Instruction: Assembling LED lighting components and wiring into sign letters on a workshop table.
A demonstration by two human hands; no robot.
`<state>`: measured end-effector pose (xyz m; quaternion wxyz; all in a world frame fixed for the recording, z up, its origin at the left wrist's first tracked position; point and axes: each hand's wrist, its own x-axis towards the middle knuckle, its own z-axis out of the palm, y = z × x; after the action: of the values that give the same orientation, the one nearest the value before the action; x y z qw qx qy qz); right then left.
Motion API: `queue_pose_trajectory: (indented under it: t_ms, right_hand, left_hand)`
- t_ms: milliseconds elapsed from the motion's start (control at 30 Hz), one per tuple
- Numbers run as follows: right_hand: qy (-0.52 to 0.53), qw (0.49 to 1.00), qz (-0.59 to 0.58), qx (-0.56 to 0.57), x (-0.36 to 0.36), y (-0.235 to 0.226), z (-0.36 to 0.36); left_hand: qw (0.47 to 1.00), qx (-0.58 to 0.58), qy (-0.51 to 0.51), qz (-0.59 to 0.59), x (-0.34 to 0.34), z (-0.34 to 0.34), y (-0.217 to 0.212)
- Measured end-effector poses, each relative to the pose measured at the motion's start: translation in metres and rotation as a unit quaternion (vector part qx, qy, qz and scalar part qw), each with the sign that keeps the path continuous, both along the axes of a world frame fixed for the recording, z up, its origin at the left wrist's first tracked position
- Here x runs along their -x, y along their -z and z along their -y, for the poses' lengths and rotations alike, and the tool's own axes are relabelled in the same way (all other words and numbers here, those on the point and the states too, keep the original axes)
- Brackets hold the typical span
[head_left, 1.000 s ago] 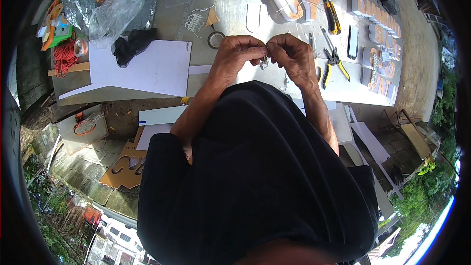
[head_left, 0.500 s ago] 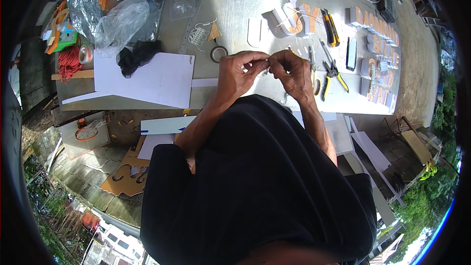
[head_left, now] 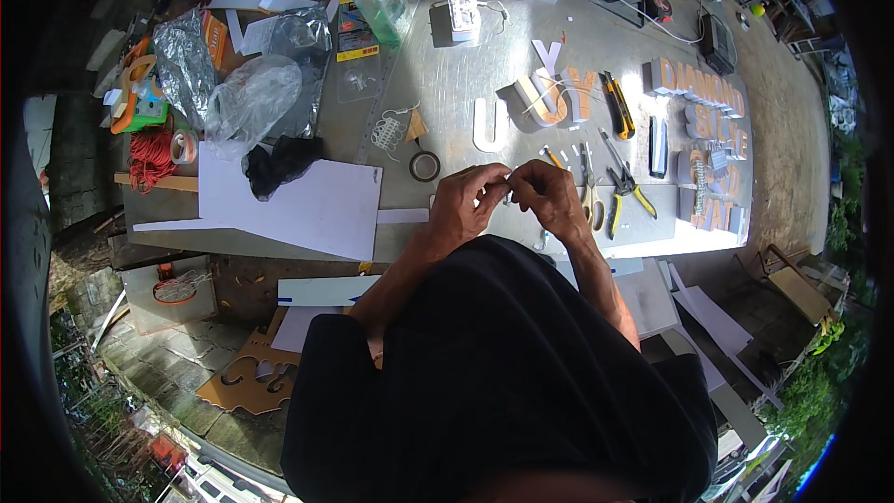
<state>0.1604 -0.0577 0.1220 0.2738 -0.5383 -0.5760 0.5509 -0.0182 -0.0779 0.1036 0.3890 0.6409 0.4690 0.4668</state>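
Observation:
Over the front edge of the metal table [head_left: 447, 74], my left hand [head_left: 462, 203] and my right hand [head_left: 551, 197] meet fingertip to fingertip. Both are pinched closed. Whatever small thing sits between the fingers is too tiny to make out. Just beyond my left hand lies a roll of dark tape [head_left: 425, 166]. Scissors [head_left: 591, 200] and yellow-handled pliers [head_left: 633, 196] rest right of my right hand. A white U-shaped letter piece [head_left: 489, 126] lies flat farther away, near several raised letters with tan faces [head_left: 549, 98].
A white sheet [head_left: 307, 214] with black cloth [head_left: 279, 168] covers the left front. Plastic bags [head_left: 251, 107] and red cord [head_left: 151, 160] lie beyond it. A green pump bottle [head_left: 377, 0] stands at the back. A yellow-black cutter [head_left: 617, 104] and rows of block letters [head_left: 698, 84] occupy the right.
The whole view has tilted, so the table sits lower and more of its far side shows. My hands stay pinched together at about the same spot over the table.

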Motion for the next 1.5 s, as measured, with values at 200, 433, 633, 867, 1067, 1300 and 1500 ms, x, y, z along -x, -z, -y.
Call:
queue_pose_trajectory:
  t_ms: [200,433,633,867,1067,1300,1500]
  right_hand:
    - [0.015,0.993,-0.074,0.091,0.000,-0.001,-0.004]
    - [0.046,0.964,-0.184,0.186,-0.005,0.010,-0.004]
    - [0.051,0.974,-0.147,0.163,-0.003,0.002,-0.002]
    - [0.056,0.956,-0.199,0.210,-0.007,0.014,-0.002]
    - [0.071,0.946,-0.220,0.228,-0.004,0.011,0.001]
    - [0.074,0.935,-0.272,0.217,-0.007,0.001,0.001]
    - [0.060,0.944,-0.267,0.182,-0.010,-0.011,-0.002]
  left_hand:
    - [0.996,-0.076,-0.013,-0.041,0.002,-0.002,0.018]
    - [0.977,-0.175,-0.001,-0.119,0.004,-0.008,0.013]
    - [0.990,-0.113,0.019,-0.084,0.004,-0.002,0.015]
    - [0.992,-0.113,0.019,-0.052,0.004,0.001,0.019]
    - [0.993,-0.113,0.014,-0.040,0.006,0.002,0.019]
    - [0.947,0.196,0.063,0.246,0.016,0.000,0.017]
    - [0.916,0.218,0.067,0.331,0.018,-0.004,0.014]
